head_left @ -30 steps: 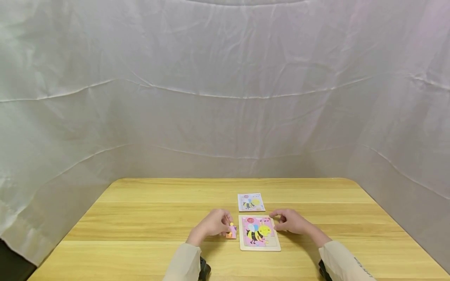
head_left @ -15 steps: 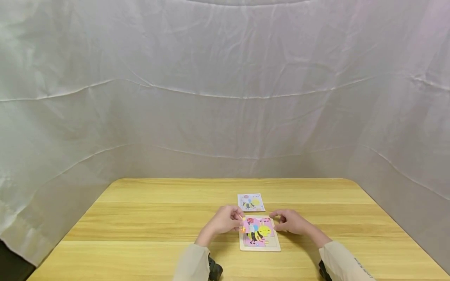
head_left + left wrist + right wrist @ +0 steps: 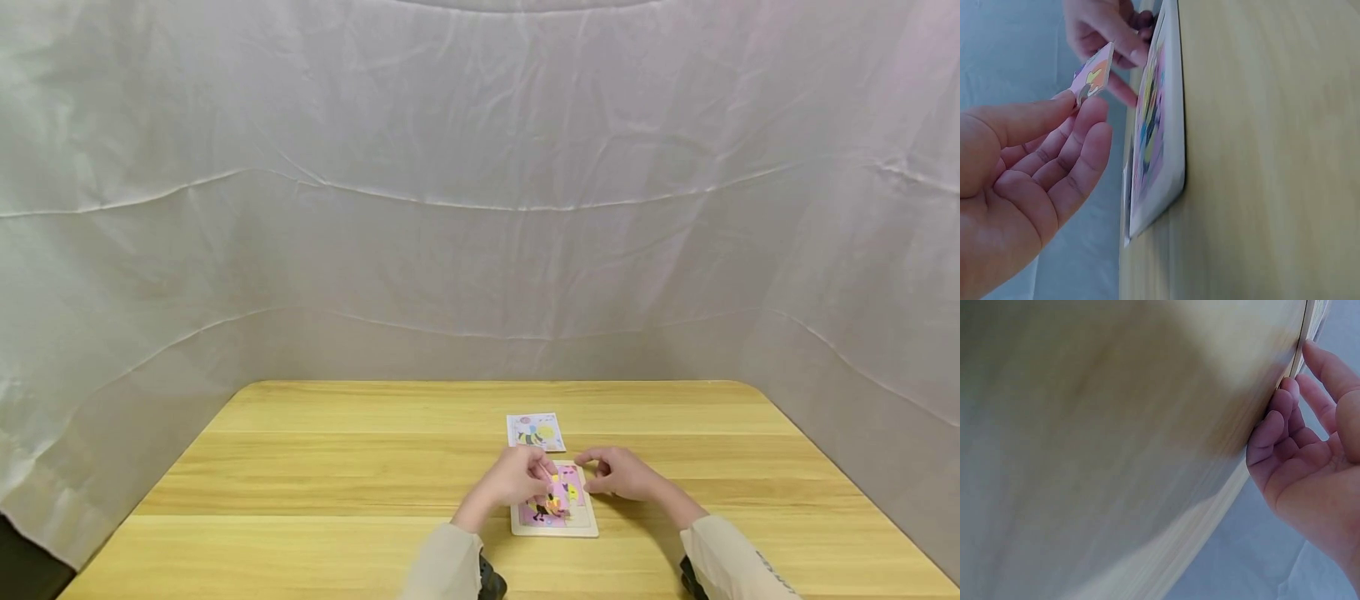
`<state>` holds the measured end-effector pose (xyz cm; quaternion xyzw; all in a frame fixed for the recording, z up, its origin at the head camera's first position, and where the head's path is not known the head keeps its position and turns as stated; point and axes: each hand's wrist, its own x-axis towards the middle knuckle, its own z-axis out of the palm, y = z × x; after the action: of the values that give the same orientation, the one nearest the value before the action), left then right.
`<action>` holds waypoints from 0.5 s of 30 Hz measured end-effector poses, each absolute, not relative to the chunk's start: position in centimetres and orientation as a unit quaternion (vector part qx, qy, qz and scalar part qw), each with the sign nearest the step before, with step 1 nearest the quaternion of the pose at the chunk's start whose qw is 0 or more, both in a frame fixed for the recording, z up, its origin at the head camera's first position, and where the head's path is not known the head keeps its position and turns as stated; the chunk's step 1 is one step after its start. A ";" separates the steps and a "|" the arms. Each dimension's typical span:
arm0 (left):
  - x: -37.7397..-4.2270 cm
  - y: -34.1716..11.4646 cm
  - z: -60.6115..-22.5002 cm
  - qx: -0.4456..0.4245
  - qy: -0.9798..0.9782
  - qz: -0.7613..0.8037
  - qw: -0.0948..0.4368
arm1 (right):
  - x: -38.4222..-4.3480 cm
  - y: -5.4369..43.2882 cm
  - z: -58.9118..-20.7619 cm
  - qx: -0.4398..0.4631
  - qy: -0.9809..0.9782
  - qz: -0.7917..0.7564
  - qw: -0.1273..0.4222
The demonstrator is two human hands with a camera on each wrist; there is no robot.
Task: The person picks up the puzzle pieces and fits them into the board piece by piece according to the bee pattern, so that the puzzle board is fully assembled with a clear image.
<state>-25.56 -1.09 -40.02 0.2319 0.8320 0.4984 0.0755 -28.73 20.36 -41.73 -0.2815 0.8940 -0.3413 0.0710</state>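
Note:
My left hand (image 3: 516, 477) pinches a pink jigsaw puzzle piece (image 3: 1094, 76) with orange and yellow shapes between thumb and forefinger. In the left wrist view the piece is raised, apart from the wooden puzzle board (image 3: 551, 531). The board lies flat under the left hand and shows a bee picture, partly hidden by that hand and the piece. Bare wood shows at its lower right. My right hand (image 3: 622, 475) rests at the board's upper right, thumb and forefinger spread against the edge. In the right wrist view its other fingers (image 3: 1266, 434) curl loosely near the tabletop.
A printed bee picture card (image 3: 536, 429) lies just behind the board, its near edge partly covered by the left hand. The wooden table (image 3: 337, 475) extends to both sides. Grey cloth (image 3: 480, 250) hangs behind and around it.
My left hand has carried the puzzle piece rightward, from the table beside the board to above the board's middle. The right hand and board have stayed put.

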 end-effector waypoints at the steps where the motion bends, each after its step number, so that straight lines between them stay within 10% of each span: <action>1: -25.5 -0.9 -40.1 0.233 0.833 0.496 0.076 | -28.7 20.4 -41.7 -0.282 0.894 -0.342 0.070; 15: -25.3 1.2 -40.7 0.218 0.817 0.522 0.114 | -28.9 20.5 -42.0 -0.279 0.896 -0.339 0.066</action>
<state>-25.30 1.22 -40.70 0.2185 0.8168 0.5218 0.1136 -28.91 20.48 -42.04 -0.2791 0.8962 -0.3387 0.0656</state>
